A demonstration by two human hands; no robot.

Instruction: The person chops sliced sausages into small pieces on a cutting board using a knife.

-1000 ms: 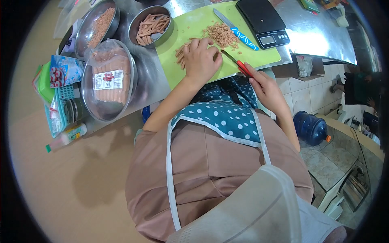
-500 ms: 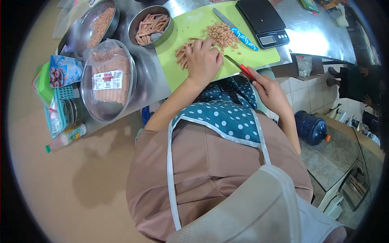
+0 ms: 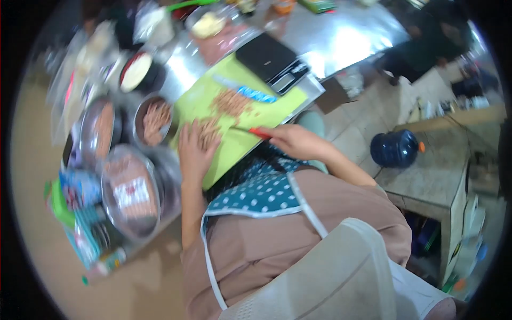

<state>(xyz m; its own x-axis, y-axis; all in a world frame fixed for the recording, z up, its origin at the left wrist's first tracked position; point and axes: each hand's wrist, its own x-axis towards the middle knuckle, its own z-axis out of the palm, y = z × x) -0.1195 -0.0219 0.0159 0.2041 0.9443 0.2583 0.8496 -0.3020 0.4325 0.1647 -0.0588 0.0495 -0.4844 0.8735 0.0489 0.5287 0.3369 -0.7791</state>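
Note:
On the green cutting board (image 3: 234,144), my left hand (image 3: 195,152) rests with fingers stretched out along the left side of a small pile of sausage strips (image 3: 210,131). In my right hand (image 3: 293,140) is a knife with a red handle (image 3: 260,132); its blade lies low over the board, just right of the strips and apart from them. Chopped sausage bits (image 3: 232,102) form a heap farther up the board. Beside that heap lies a second knife with a blue-and-white handle (image 3: 257,94). Motion blurs the view somewhat.
Left of the board stand a bowl of sausage strips (image 3: 137,125), a bowl of chopped pieces (image 3: 85,130) and a bowl holding packaged sausages (image 3: 110,205). A black kitchen scale (image 3: 266,58) sits at the board's far edge. A blue water jug (image 3: 394,149) is off to the right.
The camera view has turned, showing more of the table's far side. My left hand has shifted from on top of the strips to their left side, its fingers straighter. The red-handled knife stays in my right hand.

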